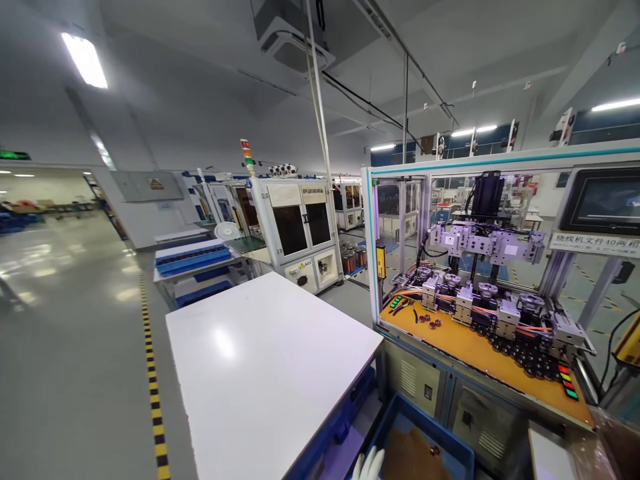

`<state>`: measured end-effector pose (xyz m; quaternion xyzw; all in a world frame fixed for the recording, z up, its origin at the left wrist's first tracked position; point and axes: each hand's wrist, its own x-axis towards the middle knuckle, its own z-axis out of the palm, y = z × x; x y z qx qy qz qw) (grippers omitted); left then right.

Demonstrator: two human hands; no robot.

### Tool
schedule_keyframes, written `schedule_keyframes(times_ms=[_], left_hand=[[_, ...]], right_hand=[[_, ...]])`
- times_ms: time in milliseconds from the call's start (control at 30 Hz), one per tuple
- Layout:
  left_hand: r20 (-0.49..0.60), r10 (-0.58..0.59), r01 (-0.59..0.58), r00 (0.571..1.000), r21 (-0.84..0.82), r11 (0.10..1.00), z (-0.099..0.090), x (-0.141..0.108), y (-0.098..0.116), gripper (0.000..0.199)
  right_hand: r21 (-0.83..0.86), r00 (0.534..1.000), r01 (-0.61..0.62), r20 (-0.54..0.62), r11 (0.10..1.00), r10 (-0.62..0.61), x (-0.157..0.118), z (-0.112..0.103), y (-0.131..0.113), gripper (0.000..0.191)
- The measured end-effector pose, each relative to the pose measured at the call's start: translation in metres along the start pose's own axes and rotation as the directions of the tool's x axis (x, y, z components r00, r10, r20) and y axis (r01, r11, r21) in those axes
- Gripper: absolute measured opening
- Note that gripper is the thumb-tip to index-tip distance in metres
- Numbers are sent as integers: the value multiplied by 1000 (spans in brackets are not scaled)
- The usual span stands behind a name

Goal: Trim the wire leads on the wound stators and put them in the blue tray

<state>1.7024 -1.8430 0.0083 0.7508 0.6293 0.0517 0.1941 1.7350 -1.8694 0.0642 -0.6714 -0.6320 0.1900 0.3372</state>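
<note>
At the bottom edge of the view, part of my left hand point(369, 465) shows in a white glove, its fingers stretched out. It is by the left side of a blue tray point(467, 453); whether it touches the tray I cannot tell. Brown sheet material point(413, 450) lies in the tray, with a small dark, coppery part point(435, 451) on it. My right hand is out of view.
A white table point(270, 373) stands to the left. At right, a winding machine point(485, 247) has an orange work surface point(435, 333) with pliers point(414, 311), coppery parts and a row of black parts point(530, 357). A screen point(603, 200) hangs upper right. Yellow-black tape point(153, 387) marks the floor.
</note>
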Motion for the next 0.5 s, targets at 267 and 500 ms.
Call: schedule_keyframes(times_ms=[267, 500], left_hand=[[-68, 14, -12, 998, 22, 1000, 6, -9, -48, 39], [23, 183, -184, 983, 77, 980, 20, 10, 35, 31]], right_hand=[[-17, 998, 36, -43, 999, -37, -23, -23, 24, 35], [111, 999, -40, 37, 993, 36, -10, -11, 47, 9]])
